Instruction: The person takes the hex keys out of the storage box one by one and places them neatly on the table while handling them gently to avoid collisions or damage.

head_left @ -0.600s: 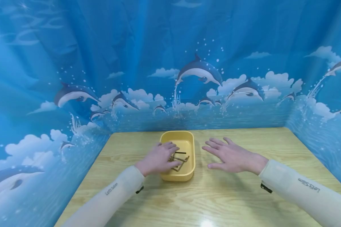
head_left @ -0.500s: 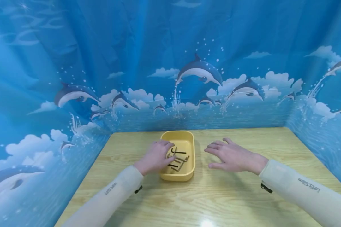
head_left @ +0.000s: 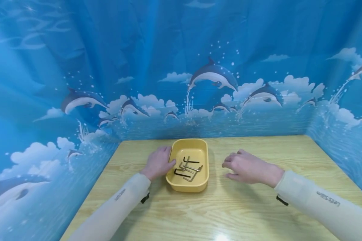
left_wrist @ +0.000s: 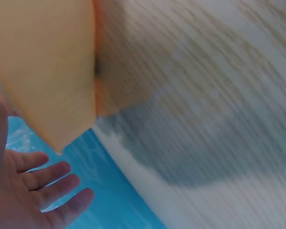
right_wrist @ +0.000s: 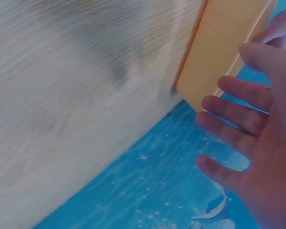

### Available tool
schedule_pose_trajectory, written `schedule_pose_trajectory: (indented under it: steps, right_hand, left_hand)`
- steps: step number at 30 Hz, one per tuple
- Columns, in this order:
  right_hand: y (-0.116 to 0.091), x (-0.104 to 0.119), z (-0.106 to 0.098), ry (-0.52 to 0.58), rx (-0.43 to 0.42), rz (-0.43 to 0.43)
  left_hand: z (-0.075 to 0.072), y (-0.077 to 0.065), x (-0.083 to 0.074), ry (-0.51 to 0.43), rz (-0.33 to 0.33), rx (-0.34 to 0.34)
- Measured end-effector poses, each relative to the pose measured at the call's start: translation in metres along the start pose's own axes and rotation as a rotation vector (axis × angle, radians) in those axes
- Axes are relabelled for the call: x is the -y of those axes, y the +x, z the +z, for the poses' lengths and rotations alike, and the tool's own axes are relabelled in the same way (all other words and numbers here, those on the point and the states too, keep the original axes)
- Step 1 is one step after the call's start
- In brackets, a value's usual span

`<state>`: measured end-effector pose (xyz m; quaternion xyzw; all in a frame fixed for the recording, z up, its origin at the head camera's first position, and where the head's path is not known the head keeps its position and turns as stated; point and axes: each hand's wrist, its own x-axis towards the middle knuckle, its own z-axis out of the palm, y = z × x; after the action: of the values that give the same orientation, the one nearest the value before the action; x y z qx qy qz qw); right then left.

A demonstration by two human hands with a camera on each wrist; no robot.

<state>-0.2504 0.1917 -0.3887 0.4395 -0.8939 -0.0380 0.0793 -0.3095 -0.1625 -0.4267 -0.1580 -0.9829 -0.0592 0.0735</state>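
Note:
Several L-shaped hex keys lie loose in a yellow plastic tray [head_left: 189, 188]; a black hex key [head_left: 182, 173] is near the front, a metallic hex key [head_left: 194, 174] to its right. My left hand [head_left: 158, 163] is at the tray's left rim, thumb over the rim. In the left wrist view that hand's fingers [left_wrist: 52, 183] are spread and fairly straight, below the tray's wall. Whether the thumb touches the rim, I cannot tell. To the tray's right my right hand [head_left: 249, 169] hovers over the table, fingers loosely bent, holding nothing.
The tray stands on a wood-grain table [head_left: 229, 207], near its back edge. A blue curtain [head_left: 157, 67] printed with dolphins encloses the back and both sides. Both forearms wear light sleeves [head_left: 117, 204].
My left hand has moved left from above the hex keys to the tray's left rim, uncovering them. My right hand has drawn slightly right, its fingers more bent. The tray's front has shifted slightly left.

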Motion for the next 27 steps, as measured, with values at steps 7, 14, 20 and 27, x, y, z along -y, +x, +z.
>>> schedule_pose_trajectory:
  steps: [7, 14, 20, 27]
  right_hand:
    - [0.004, 0.016, -0.005, -0.061, 0.028, -0.022]
    - [0.012, 0.026, -0.011, -0.036, 0.071, -0.012]
    - [0.030, 0.033, -0.020, -0.004, 0.052, -0.022]
    - [0.060, 0.033, -0.031, 0.121, 0.041, -0.020]
  left_hand:
    - [0.007, 0.000, 0.002, -0.031, -0.009, 0.069]
    - [0.012, 0.000, 0.003, -0.039, 0.001, 0.081]
    - [0.011, -0.001, 0.001, 0.000, -0.005, 0.103]
    - [0.012, -0.001, 0.000, 0.022, -0.001, 0.089]
